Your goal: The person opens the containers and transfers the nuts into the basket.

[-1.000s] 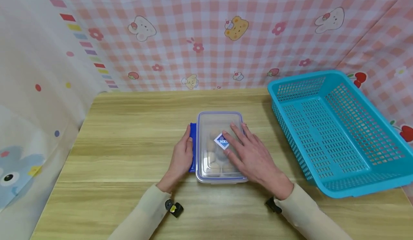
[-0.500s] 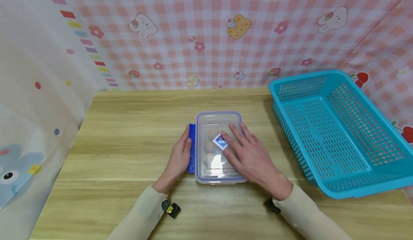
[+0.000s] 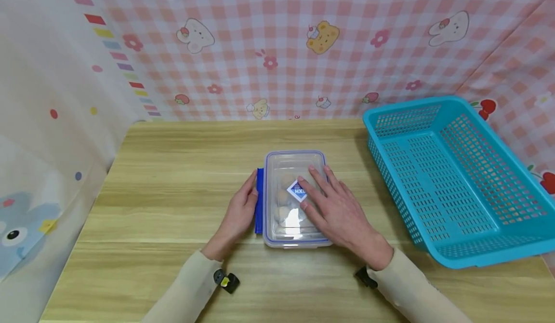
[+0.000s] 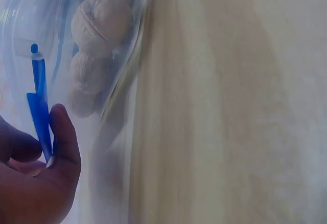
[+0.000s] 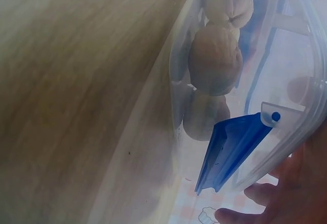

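Observation:
A clear plastic food container (image 3: 296, 161) with a blue-lined lid and several walnuts (image 4: 102, 22) inside sits on the wooden table. Along its left side, a blue latch (image 3: 259, 202) stands out from the wall. My left hand (image 3: 236, 217) pinches this latch, with thumb and fingers on either side of it in the left wrist view. Spread across the right part of the lid, my right hand (image 3: 340, 212) rests with fingers straight, next to a blue-and-white sticker (image 3: 297, 190). A second blue latch (image 5: 235, 150) hangs angled away on the right side in the right wrist view.
A large turquoise plastic basket (image 3: 438, 188) stands at the right, its near wall a short way from my right hand. Pink checked cloth (image 3: 277, 38) hangs behind the table (image 3: 173, 168), with a pale curtain (image 3: 52, 144) at the left.
My left wrist has swung slightly outward to the left while the fingers stay at the latch, which now looks narrower. The right hand and the container hold their places.

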Demonstrator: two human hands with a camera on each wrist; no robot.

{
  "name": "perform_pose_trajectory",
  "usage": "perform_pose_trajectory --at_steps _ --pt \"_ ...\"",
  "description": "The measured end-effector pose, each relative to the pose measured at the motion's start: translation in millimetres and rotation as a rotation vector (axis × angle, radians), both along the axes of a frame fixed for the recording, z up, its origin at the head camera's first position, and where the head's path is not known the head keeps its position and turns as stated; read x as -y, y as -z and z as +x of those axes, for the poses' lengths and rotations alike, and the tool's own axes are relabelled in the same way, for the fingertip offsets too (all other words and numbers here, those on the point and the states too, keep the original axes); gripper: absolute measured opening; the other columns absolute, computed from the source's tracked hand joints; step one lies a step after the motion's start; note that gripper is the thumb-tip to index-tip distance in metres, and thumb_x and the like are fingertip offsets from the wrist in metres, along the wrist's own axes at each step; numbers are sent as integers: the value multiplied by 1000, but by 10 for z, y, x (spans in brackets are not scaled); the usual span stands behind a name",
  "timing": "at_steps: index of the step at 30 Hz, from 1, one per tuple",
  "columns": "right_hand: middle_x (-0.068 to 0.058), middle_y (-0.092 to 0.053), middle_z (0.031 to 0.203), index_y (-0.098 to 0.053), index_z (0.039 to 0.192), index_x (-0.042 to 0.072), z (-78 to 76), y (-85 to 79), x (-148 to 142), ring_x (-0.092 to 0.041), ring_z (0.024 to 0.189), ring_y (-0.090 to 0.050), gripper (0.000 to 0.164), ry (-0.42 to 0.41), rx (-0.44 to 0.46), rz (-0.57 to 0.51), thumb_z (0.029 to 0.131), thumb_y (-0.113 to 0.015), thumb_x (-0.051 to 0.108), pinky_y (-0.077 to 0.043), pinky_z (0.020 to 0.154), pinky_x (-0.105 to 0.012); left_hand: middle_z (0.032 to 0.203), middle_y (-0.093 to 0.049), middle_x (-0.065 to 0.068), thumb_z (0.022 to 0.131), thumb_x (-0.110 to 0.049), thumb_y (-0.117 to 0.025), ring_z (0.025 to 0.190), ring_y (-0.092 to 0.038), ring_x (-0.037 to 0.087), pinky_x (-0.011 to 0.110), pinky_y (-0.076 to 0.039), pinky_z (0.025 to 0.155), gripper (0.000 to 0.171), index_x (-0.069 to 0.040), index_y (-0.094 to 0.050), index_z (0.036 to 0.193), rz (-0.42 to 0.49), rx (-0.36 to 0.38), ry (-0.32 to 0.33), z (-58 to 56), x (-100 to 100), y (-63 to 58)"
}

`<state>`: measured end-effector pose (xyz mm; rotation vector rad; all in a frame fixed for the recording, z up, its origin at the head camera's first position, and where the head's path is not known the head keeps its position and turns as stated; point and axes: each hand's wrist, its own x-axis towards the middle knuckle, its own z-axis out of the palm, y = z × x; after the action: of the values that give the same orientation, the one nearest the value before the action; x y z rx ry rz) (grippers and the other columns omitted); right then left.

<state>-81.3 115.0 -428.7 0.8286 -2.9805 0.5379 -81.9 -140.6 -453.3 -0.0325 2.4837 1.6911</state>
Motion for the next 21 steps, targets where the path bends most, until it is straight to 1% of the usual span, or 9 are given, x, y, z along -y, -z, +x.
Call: perform_pose_trajectory --at_steps 3,5,8,10,12,13,17,19,21 --pt "-6 -18 173 -40 161 24 2 -2 -1 -37 159 -8 57 0 4 -2 110 -39 49 -28 119 -68 163 -38 18 111 -11 -40 152 -32 32 50 -23 126 53 -10 -31 164 4 16 -10 19 27 5" --pt "-6 -18 173 -40 161 24 3 -3 -2 -37 159 -9 57 0 2 -3 110 -39 49 -28 119 -68 158 -45 19 110 -12 -42 149 -37 32 50 -25 125 53 -10 -33 163 15 27 -21 28 39 3" --pt "-6 -18 173 -40 161 24 3 -2 0 -37 158 -9 58 1 -3 -4 110 -39 50 -28 118 -68 144 -58 20 110 -13 -46 139 -49 32 50 -31 123 53 -9 -36 162 41 39 -31 35 45 -7" --pt "-7 -19 172 -41 161 23 4 0 2 -38 158 -9 58 1 -9 -6 110 -39 50 -28 118 -69 135 -63 19 109 -16 -47 131 -55 32 51 -35 121 54 -8 -36 161 54 46 -35 43 47 -14" --pt "-7 -20 172 -42 161 23 6 -1 6 -38 158 -10 58 1 -11 -15 109 -40 50 -28 118 -70 136 -63 19 110 -18 -47 130 -56 32 51 -35 120 53 -7 -36 161 60 49 -33 53 48 -22" --pt "-8 -20 172 -42 160 22 6 -1 5 -38 158 -10 58 1 -11 -20 109 -40 49 -28 118 -70 138 -62 19 110 -19 -47 129 -57 33 51 -38 118 54 -7 -36 161 71 51 -31 57 49 -25" --pt "-9 -19 172 -41 161 22 3 0 3 -39 158 -10 58 3 3 -33 110 -40 49 -27 118 -69 150 -53 21 111 -24 -47 137 -53 35 50 -39 118 53 -6 -36 161 79 43 -24 80 58 -35" --pt "-12 -17 172 -40 161 21 -1 -3 -4 -40 158 -11 58 9 10 -44 110 -40 48 -27 119 -68 152 -51 22 111 -24 -46 136 -53 35 49 -42 116 53 -6 -36 161 91 43 -21 92 63 -45" --pt "-14 -15 172 -40 161 20 -2 -6 -12 -41 157 -12 58 16 22 -64 110 -41 47 -26 120 -66 153 -50 21 111 -24 -47 136 -53 35 48 -42 116 54 -7 -36 161 98 42 -23 107 69 -58"
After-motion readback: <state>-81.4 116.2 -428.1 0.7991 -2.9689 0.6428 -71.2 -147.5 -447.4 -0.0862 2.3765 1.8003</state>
